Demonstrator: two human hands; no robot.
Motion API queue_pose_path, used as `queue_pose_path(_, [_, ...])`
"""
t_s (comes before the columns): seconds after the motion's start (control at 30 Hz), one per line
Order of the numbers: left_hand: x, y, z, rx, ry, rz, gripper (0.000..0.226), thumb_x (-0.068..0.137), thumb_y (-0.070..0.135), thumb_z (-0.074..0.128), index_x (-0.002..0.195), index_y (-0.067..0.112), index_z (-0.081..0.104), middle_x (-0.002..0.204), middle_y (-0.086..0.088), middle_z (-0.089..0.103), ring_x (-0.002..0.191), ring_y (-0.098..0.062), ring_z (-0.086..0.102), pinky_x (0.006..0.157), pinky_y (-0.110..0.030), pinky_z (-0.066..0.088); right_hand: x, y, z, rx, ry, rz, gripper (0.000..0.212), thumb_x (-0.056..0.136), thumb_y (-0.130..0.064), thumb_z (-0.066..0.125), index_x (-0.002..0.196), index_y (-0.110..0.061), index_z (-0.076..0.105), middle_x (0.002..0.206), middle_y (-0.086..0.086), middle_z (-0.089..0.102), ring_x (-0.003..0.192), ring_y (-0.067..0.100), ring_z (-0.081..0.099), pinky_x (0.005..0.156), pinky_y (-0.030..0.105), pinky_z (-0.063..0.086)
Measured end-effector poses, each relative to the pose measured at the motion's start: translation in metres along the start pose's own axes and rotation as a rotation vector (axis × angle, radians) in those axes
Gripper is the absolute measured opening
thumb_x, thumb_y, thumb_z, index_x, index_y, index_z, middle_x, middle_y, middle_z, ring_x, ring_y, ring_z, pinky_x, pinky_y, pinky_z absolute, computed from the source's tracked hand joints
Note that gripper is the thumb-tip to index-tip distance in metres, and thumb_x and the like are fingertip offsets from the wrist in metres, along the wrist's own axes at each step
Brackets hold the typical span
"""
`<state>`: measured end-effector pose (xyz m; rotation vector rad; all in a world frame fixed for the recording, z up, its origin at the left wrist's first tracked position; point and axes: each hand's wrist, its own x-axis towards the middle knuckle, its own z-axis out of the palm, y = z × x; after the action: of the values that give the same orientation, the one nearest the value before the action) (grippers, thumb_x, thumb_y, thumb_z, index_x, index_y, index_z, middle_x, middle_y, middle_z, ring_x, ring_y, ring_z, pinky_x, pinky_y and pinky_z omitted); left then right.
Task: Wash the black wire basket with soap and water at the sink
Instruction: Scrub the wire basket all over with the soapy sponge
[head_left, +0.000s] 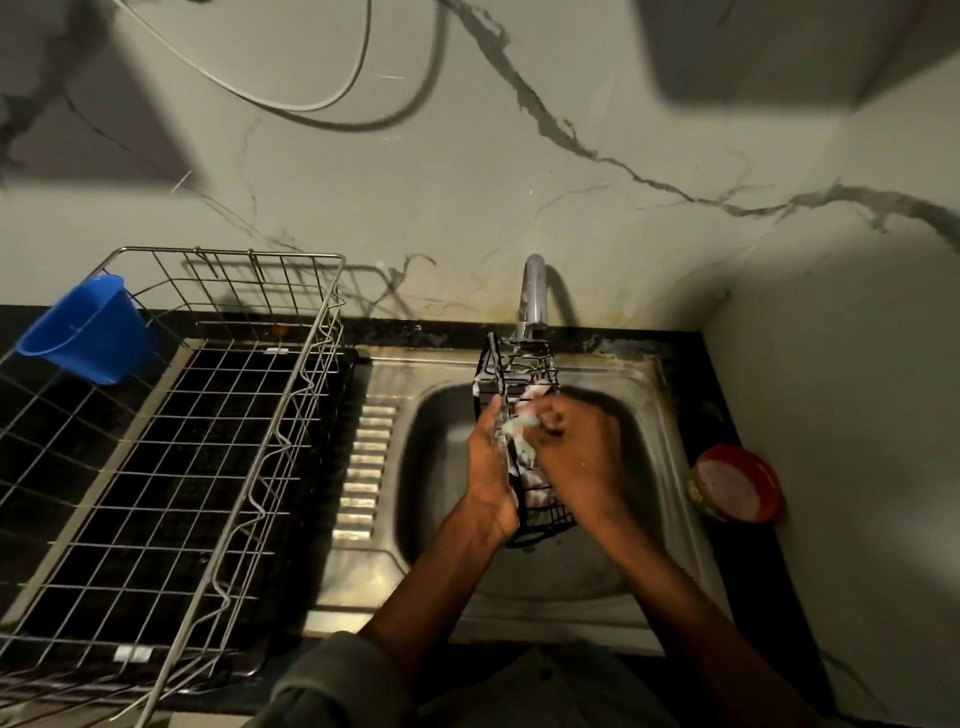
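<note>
The black wire basket (524, 447) hangs over the sink (644, 395) at centre frame, its long axis running from the tap (534, 291) down toward the person. The left hand (491, 467) grips its left side; the right hand (576, 447) reaches in from the right, fingers curled round a soapy green scrubber (519, 434) pressed against the wires.

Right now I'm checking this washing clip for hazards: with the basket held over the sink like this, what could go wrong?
1. The black wire basket is coated in suds and held by the left hand, so it could slip into the sink.
2. The right hand scrubs with a soapy green scrubber against thin wires, which might snag the fingers.
3. The basket's far end sits close under the tap and could knock it.
</note>
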<state>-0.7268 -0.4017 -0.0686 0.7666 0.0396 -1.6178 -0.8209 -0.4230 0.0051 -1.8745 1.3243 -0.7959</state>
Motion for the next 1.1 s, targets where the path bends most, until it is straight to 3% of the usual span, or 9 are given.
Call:
queue_pose_path(0.13, [-0.011, 0.003, 0.009, 0.083, 0.003, 0.018, 0.054, 0.103, 0.049, 0.047, 0.123, 0.006, 0.072, 0.113, -0.018, 0.074, 0.1, -0.031, 0.072, 0.09, -0.041, 0.056, 0.019, -0.004, -0.001, 0.071, 0.038, 0.041, 0.018, 0.08, -0.009, 0.081, 0.091, -0.023, 0.077, 0.083, -0.014, 0.073, 0.076, -0.004, 0.067, 0.077, 0.027, 0.06])
queue_pose_path(0.3, [-0.003, 0.016, 0.002, 0.09, 0.054, 0.11, 0.06, 0.101, 0.054, 0.051, 0.134, 0.005, 0.063, 0.112, -0.018, 0.068, 0.098, -0.032, 0.069, 0.088, -0.042, 0.057, -0.023, 0.007, -0.02, -0.258, -0.417, -0.233, 0.019, 0.082, -0.012, 0.078, 0.092, -0.028, 0.078, 0.092, -0.016, 0.069, 0.085, -0.001, 0.063, 0.078, 0.03, 0.055])
queue_pose_path(0.37, [0.0, 0.016, 0.001, 0.102, 0.067, 0.117, 0.067, 0.101, 0.058, 0.046, 0.148, 0.01, 0.054, 0.125, -0.022, 0.06, 0.108, -0.038, 0.063, 0.097, -0.049, 0.053, -0.027, 0.02, -0.028, -0.311, -0.359, -0.161, 0.023, 0.082, -0.012, 0.078, 0.093, -0.032, 0.077, 0.096, -0.015, 0.073, 0.087, 0.001, 0.065, 0.077, 0.03, 0.055])
queue_pose_path(0.47, [0.0, 0.012, -0.003, 0.094, 0.063, 0.072, 0.07, 0.097, 0.073, 0.044, 0.129, 0.019, 0.073, 0.144, -0.024, 0.058, 0.126, -0.041, 0.055, 0.113, -0.062, 0.038, -0.019, 0.028, -0.031, -0.414, -0.08, 0.043, 0.021, 0.088, -0.014, 0.074, 0.101, -0.031, 0.077, 0.1, -0.007, 0.077, 0.088, 0.012, 0.069, 0.071, 0.022, 0.045])
queue_pose_path(0.6, [0.0, 0.011, 0.004, 0.091, 0.088, 0.095, 0.087, 0.095, 0.077, 0.045, 0.153, 0.011, 0.05, 0.118, -0.019, 0.068, 0.098, -0.033, 0.07, 0.081, -0.042, 0.063, -0.033, 0.008, -0.004, -0.233, -0.188, -0.076, 0.018, 0.085, -0.018, 0.076, 0.096, -0.032, 0.076, 0.099, -0.014, 0.074, 0.087, 0.005, 0.067, 0.077, 0.029, 0.056])
queue_pose_path(0.67, [0.001, 0.008, 0.005, 0.123, 0.069, 0.113, 0.091, 0.094, 0.08, 0.043, 0.153, 0.011, 0.049, 0.123, -0.022, 0.068, 0.106, -0.036, 0.069, 0.091, -0.047, 0.059, -0.028, 0.01, -0.005, -0.294, -0.136, -0.08, 0.018, 0.086, -0.02, 0.075, 0.101, -0.031, 0.075, 0.103, -0.014, 0.071, 0.091, 0.008, 0.066, 0.077, 0.031, 0.055])
queue_pose_path(0.83, [-0.004, 0.004, 0.005, 0.191, 0.078, 0.063, 0.079, 0.092, 0.086, 0.034, 0.123, 0.027, 0.076, 0.129, -0.015, 0.071, 0.114, -0.036, 0.068, 0.105, -0.066, 0.047, 0.02, 0.017, -0.024, -0.356, 0.202, -0.002, 0.018, 0.088, -0.012, 0.072, 0.1, -0.023, 0.077, 0.101, 0.0, 0.076, 0.091, 0.021, 0.069, 0.073, 0.031, 0.052])
queue_pose_path(0.97, [-0.008, 0.003, 0.01, 0.291, 0.127, 0.065, 0.097, 0.089, 0.09, 0.029, 0.129, 0.012, 0.071, 0.126, -0.021, 0.073, 0.122, -0.042, 0.067, 0.094, -0.064, 0.057, 0.039, -0.001, -0.015, -0.26, 0.089, -0.004, 0.017, 0.089, -0.011, 0.073, 0.104, -0.019, 0.076, 0.101, -0.001, 0.076, 0.085, 0.009, 0.064, 0.068, 0.021, 0.041])
queue_pose_path(1.1, [-0.01, 0.01, 0.01, 0.238, 0.184, 0.1, 0.097, 0.085, 0.094, 0.03, 0.133, 0.019, 0.071, 0.126, -0.015, 0.074, 0.117, -0.04, 0.068, 0.093, -0.063, 0.056, 0.005, 0.004, -0.017, -0.426, -0.104, -0.17, 0.023, 0.084, -0.006, 0.073, 0.096, -0.025, 0.078, 0.096, -0.007, 0.071, 0.087, 0.011, 0.063, 0.072, 0.028, 0.053])
